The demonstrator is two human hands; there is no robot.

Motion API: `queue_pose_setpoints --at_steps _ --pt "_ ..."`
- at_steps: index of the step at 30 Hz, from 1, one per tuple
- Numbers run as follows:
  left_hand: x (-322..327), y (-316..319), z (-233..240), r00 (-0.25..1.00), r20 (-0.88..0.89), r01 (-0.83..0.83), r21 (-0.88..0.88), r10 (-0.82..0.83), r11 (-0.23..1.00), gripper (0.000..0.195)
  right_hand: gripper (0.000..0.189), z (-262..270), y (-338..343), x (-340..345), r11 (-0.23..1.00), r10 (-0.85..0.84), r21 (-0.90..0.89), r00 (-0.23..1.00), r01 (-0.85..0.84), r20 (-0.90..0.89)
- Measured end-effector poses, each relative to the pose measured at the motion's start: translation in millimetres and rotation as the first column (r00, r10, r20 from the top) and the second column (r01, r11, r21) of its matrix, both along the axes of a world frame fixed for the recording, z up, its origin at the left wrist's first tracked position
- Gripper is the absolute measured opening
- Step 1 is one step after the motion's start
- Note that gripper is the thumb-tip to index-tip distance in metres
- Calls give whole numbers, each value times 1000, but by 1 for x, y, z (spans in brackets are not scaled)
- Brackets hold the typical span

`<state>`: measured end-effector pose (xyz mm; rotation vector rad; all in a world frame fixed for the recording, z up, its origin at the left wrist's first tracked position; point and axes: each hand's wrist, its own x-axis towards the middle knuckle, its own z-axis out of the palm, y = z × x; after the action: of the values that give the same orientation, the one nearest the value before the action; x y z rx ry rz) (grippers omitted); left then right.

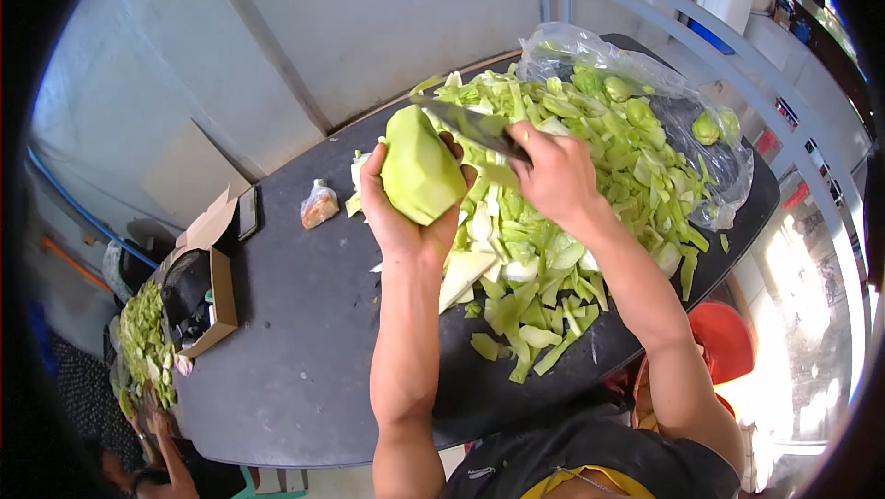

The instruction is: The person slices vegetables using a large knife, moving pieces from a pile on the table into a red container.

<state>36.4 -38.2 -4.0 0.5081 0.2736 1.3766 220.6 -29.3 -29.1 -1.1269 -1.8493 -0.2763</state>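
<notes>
My left hand (411, 222) holds up a peeled pale green chayote (422, 167) above the dark table (297, 354). Gripped in my right hand (556, 174) is a knife (477, 127), its blade slightly blurred and reaching left toward the top of the chayote. Whether the blade touches it I cannot tell. Beneath and beyond both hands spreads a large heap of green peelings (643, 188). Several unpeeled chayotes (615, 88) lie at the heap's far right, near a clear plastic bag (733, 184).
A small knotted plastic bag (319, 204) and a cardboard box (222, 298) sit on the table's left side. Another person's hands (155, 419) are at a second peelings heap (146, 340), lower left. A metal railing (805, 153) and red bucket (722, 343) stand at right.
</notes>
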Motion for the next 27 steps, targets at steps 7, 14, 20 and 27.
queue_pose_setpoints --at_steps 7,14,20,27 --pt "-15 11 -15 983 111 132 102 -143 986 53 38 6 -18 -18 849 323 375 928 -371 186" --pt "-6 0 -2 997 -79 -22 7 22 1000 40 16 -12 14 -9 983 89 161 996 -89 7" --pt "-1 -3 2 993 -62 -100 -62 96 993 45 34 -1 -5 -17 888 321 318 943 -331 85" --pt "-3 4 -5 999 -34 -2 -5 2 1000 43 18 -7 4 -10 956 -115 -260 990 133 82"
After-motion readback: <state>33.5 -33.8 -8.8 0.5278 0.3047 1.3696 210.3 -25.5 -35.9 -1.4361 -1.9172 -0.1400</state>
